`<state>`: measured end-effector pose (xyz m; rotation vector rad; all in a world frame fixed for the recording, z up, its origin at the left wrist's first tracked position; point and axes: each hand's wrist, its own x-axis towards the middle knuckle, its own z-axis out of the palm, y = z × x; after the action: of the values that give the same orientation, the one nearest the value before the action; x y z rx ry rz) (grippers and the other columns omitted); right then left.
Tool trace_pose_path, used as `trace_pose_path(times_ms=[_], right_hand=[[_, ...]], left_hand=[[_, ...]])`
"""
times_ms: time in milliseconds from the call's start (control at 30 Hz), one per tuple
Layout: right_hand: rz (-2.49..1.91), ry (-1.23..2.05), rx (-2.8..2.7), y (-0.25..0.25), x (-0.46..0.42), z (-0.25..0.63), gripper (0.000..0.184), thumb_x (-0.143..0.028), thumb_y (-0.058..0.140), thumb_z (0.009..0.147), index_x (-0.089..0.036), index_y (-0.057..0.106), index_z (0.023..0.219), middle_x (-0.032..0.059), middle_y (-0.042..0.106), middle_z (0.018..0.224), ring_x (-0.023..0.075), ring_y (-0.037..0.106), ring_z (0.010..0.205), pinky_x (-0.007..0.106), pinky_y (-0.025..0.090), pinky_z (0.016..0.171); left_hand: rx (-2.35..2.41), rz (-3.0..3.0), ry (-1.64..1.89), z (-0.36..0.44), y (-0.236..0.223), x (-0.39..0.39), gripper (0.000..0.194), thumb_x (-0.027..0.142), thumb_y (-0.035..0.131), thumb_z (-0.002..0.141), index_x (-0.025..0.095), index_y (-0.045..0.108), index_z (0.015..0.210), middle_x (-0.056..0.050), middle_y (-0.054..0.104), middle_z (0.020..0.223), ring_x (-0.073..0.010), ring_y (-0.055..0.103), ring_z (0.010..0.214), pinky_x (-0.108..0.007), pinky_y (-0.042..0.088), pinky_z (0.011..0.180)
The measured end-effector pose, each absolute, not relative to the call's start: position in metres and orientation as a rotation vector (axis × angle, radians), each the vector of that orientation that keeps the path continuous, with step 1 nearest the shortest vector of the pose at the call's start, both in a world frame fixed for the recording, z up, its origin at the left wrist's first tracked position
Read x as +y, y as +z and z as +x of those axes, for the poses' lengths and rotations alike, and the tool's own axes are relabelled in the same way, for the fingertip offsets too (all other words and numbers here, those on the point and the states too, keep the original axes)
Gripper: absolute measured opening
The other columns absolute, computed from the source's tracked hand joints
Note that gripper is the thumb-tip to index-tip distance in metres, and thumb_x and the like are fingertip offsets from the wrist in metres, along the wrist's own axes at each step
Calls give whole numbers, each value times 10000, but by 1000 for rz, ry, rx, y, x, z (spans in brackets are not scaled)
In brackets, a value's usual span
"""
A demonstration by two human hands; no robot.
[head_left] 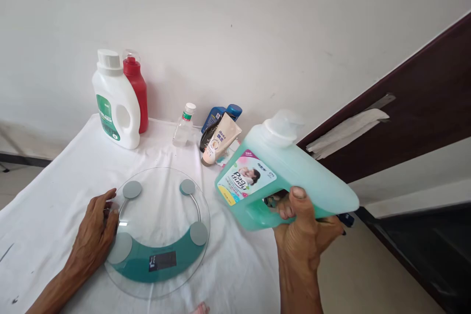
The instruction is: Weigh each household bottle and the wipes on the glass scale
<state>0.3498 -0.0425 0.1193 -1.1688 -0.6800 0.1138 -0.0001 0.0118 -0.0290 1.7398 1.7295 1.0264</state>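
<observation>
My right hand (303, 225) is wrapped through the handle of a large green laundry detergent bottle (324, 174) with a white cap. The bottle is tilted, its cap toward the wall and its base to the right, held above the right side of the table. A round glass bathroom scale (158, 223) with grey discs, a teal band and a small dark display lies on the white cloth. At its left edge my left hand (93, 233) is closed, fingers curled and thumb against the rim. Some of its fingertips are hidden.
A white jug (117, 103) and a red bottle (138, 88) stand at the back left. Along the wall are a small clear bottle (183, 125), a beige tube (222, 140) and a blue bottle (213, 117). A white cloth (348, 132) hangs on the dark door at right.
</observation>
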Motion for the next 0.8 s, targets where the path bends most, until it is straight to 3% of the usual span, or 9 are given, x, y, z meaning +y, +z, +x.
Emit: trace_pose_path(times_ms=[433,633,700,800], right_hand=[[-1209,121,-493,78,13,367,481,-520,902,689,-214,543,592,-75,447,478,102,394,459,277,353,450],[-1299,28,-576,66,31,353,493,-597,817,779,-222,542,616,-63,472,513,127,459,507,302,459,545],[-1348,26,-625,63,27,352,460,-631,763,822,-218,581,730,-37,557,619,162,557,600,339,531,646],[-1402,-154,-724,68,13,349,531,-638,756,823,-218,576,1094,89,678,1064,259,677,947,451,587,854]], left_hand=[[1739,1764,1017,1,-24,12,556,538,454,942,182,571,1353,-160,660,1290,-314,714,1034,-527,621,920],[1708,1777,1031,1,-27,9,513,500,452,983,187,558,1376,-151,642,1314,-297,705,1060,-506,611,945],[1699,1767,1035,1,-27,8,510,496,447,997,182,554,1384,-150,636,1316,-293,699,1065,-505,608,950],[1675,1757,1069,2,-27,7,495,479,447,1004,171,558,1376,-150,639,1299,-286,698,1053,-505,603,963]])
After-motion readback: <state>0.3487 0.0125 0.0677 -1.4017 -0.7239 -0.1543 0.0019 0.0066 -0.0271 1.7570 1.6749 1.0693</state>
